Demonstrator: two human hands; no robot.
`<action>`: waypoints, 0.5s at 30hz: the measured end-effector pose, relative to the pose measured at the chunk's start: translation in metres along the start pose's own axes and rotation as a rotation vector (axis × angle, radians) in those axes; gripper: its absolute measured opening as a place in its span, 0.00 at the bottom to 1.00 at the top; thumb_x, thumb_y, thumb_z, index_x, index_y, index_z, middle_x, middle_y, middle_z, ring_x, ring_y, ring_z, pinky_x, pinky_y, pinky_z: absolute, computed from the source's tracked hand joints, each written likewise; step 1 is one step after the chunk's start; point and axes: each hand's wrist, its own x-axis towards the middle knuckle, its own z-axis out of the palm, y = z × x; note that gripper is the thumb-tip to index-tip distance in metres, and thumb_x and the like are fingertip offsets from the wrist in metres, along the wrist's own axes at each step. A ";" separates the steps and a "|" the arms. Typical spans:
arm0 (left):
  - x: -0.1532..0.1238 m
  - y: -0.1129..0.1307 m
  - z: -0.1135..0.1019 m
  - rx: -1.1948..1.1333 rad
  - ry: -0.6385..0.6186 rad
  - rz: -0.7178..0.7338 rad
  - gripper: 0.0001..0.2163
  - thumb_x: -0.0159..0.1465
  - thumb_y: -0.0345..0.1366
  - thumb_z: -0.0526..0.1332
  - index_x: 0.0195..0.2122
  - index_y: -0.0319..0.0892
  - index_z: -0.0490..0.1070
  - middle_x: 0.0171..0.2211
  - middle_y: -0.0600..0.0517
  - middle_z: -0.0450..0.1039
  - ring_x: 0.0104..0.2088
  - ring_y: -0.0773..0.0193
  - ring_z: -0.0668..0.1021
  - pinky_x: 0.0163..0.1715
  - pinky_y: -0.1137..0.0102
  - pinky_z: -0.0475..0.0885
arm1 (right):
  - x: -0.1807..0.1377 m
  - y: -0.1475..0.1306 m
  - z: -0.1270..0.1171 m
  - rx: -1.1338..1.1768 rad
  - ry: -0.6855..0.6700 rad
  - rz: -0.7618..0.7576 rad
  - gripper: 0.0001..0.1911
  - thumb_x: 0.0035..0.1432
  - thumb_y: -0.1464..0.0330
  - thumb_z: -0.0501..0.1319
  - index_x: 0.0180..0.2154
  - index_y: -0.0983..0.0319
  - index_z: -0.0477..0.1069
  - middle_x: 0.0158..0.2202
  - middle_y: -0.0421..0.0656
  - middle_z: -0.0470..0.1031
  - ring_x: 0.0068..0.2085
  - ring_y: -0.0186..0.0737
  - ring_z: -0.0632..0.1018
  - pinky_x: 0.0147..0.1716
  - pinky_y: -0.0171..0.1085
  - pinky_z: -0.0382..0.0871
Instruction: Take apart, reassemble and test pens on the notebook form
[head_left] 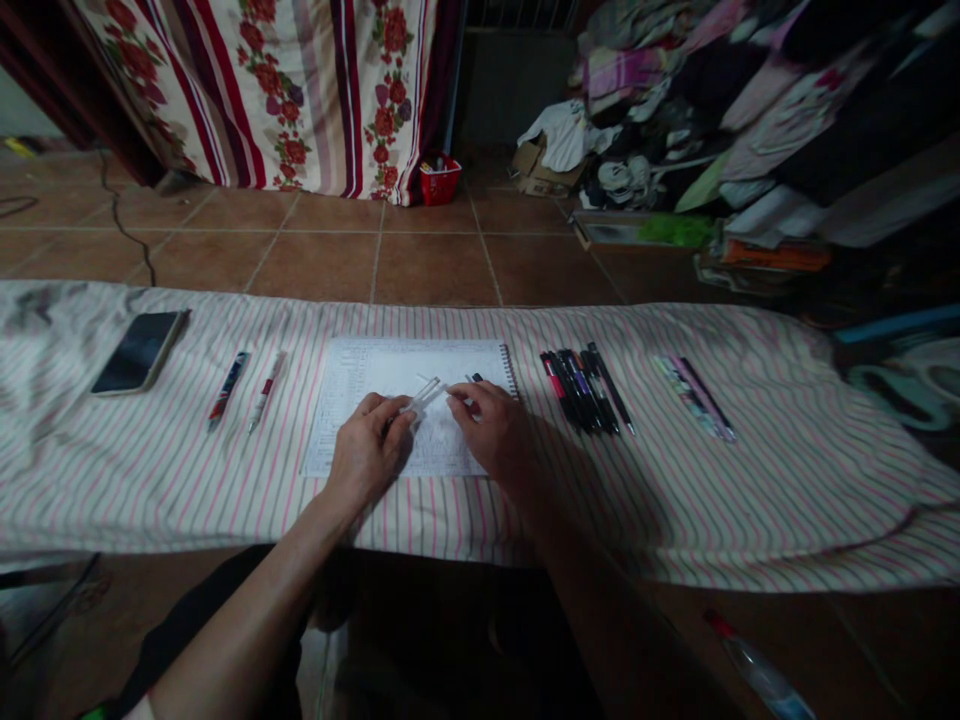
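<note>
Over an open spiral notebook (337, 400) with handwritten pages, my two hands meet around a disassembled pen. My left hand (371, 440) is closed, thumb and fingers gripping a clear pen barrel (425, 392) that slants up to the right. Close against its far end, my right hand (491, 425) pinches a thin pale piece, perhaps a refill; its exact kind is too small to make out. A small dark tip (475, 378) shows beside the right fingers, and the rest of it is hidden behind them.
Left of the notebook lie a red-white pen (262, 400), a dark patterned pen (228, 390) and a phone (140, 352). To the right are several black pens (589, 390) and a few pastel pens (697, 398). A striped cloth (787, 480) covers the table; a bottle (761, 665) lies below.
</note>
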 end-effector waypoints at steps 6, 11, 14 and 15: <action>-0.001 0.004 0.007 -0.058 -0.057 0.024 0.12 0.66 0.40 0.55 0.45 0.43 0.74 0.34 0.51 0.71 0.34 0.64 0.76 0.34 0.70 0.71 | -0.003 -0.007 0.005 0.616 -0.141 0.251 0.13 0.55 0.58 0.59 0.29 0.61 0.72 0.22 0.38 0.71 0.24 0.33 0.71 0.25 0.33 0.64; -0.003 0.004 0.008 -0.050 -0.074 0.061 0.10 0.63 0.38 0.58 0.43 0.43 0.73 0.35 0.50 0.73 0.34 0.64 0.76 0.35 0.69 0.72 | -0.005 -0.007 0.005 0.707 -0.103 0.328 0.16 0.54 0.55 0.60 0.25 0.61 0.70 0.18 0.35 0.65 0.21 0.29 0.65 0.21 0.32 0.58; -0.005 0.004 0.007 -0.020 -0.083 0.105 0.09 0.65 0.36 0.56 0.41 0.40 0.73 0.33 0.49 0.73 0.33 0.63 0.76 0.34 0.69 0.71 | -0.006 -0.008 0.003 0.742 -0.102 0.371 0.17 0.54 0.54 0.60 0.26 0.61 0.70 0.19 0.35 0.64 0.20 0.29 0.63 0.20 0.31 0.56; -0.006 0.005 0.007 -0.007 -0.090 0.118 0.10 0.65 0.36 0.55 0.42 0.40 0.73 0.32 0.49 0.73 0.32 0.62 0.76 0.33 0.69 0.71 | -0.006 -0.009 0.003 0.750 -0.102 0.379 0.16 0.53 0.54 0.61 0.26 0.61 0.70 0.19 0.34 0.64 0.20 0.28 0.63 0.20 0.31 0.55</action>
